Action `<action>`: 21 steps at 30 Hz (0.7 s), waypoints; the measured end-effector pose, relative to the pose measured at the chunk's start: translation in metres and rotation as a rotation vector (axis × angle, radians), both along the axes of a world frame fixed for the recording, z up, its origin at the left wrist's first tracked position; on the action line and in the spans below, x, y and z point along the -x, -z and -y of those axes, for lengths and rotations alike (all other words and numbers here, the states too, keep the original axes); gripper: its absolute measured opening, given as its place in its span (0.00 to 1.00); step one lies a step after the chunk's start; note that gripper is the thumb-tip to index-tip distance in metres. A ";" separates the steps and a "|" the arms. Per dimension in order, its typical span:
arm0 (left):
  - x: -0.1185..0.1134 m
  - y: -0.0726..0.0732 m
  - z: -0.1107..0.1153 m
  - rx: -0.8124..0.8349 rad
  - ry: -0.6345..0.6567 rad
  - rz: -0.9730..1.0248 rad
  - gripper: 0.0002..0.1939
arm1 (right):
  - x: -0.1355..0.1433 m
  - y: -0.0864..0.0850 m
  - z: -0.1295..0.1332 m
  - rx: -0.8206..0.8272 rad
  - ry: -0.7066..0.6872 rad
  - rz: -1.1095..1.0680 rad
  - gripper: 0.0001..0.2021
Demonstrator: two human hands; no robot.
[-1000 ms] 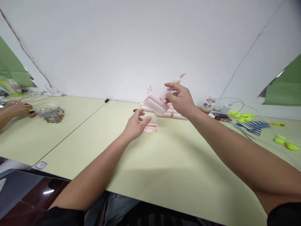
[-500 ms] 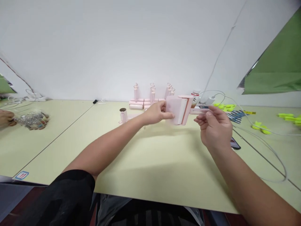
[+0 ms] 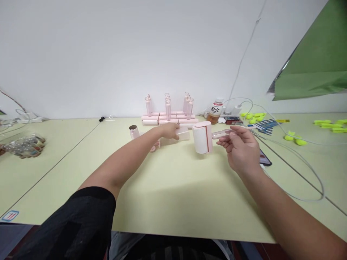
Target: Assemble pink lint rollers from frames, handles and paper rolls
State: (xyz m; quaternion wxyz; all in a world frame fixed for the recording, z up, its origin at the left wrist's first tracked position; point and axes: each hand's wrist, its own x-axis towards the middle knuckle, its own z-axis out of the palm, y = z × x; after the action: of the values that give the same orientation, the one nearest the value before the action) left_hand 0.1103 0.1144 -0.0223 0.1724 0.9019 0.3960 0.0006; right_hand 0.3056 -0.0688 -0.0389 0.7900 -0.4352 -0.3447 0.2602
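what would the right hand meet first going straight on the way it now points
Beyond the roller it holds, likely the clear cover at the left hand, though depth is unclear.

From its place on my head, the camera looks forward and down across the table (image 3: pixel 184 202), close above its front edge, and faces the wall (image 3: pixel 121 54).

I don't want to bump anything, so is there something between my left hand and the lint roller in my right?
Yes: the clear cover at your left hand juts toward the lint roller, taking up part of that space. Nothing else visible stands between them.
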 end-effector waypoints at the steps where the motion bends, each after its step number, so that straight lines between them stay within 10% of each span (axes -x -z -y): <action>1: -0.002 0.004 -0.001 0.000 0.001 -0.011 0.32 | 0.001 0.001 0.000 0.006 -0.001 0.013 0.11; 7: -0.003 0.004 0.014 -0.106 -0.004 0.017 0.33 | 0.002 0.007 0.000 0.043 -0.030 -0.003 0.13; 15: 0.024 0.006 0.107 0.159 -0.149 0.893 0.24 | 0.036 0.013 0.011 0.150 -0.403 -0.117 0.23; 18: 0.033 0.017 0.120 0.083 -0.306 0.933 0.25 | 0.044 0.015 0.017 0.286 -0.565 0.060 0.24; 21: 0.037 0.025 0.124 0.098 -0.311 0.906 0.26 | 0.042 0.017 0.021 0.211 -0.432 0.454 0.16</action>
State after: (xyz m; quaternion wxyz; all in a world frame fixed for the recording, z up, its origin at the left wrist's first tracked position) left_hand 0.0732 -0.0094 -0.0474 0.3675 0.7317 0.4108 0.4008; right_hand 0.2638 -0.0894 -0.0554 0.5700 -0.4786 -0.5674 0.3523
